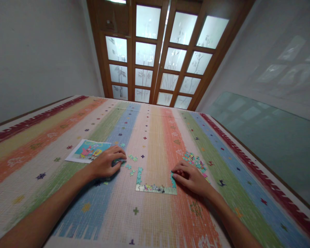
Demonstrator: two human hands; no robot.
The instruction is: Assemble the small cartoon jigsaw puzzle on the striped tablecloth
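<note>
On the striped tablecloth lies a partly joined jigsaw frame: a bottom row (pixel 155 188), a left column (pixel 139 175) and a short right column (pixel 173 181), mostly teal. My right hand (pixel 188 175) is closed in a pinch at the top of the right column, with a puzzle piece at its fingertips. My left hand (pixel 110 162) rests over teal puzzle pieces (pixel 116 161), its fingers bent and the thumb apart from the index finger. Part of those pieces is hidden beneath it. Several loose pieces (pixel 132 158) lie between that hand and the frame.
A cartoon reference picture (pixel 89 150) lies beyond my left forearm, partly covered by that hand. A heap of mixed loose pieces (pixel 195 160) sits just past my right hand. Behind the table stand wooden doors (pixel 156 69) with frosted panes; a glass panel (pixel 263 127) leans at the right.
</note>
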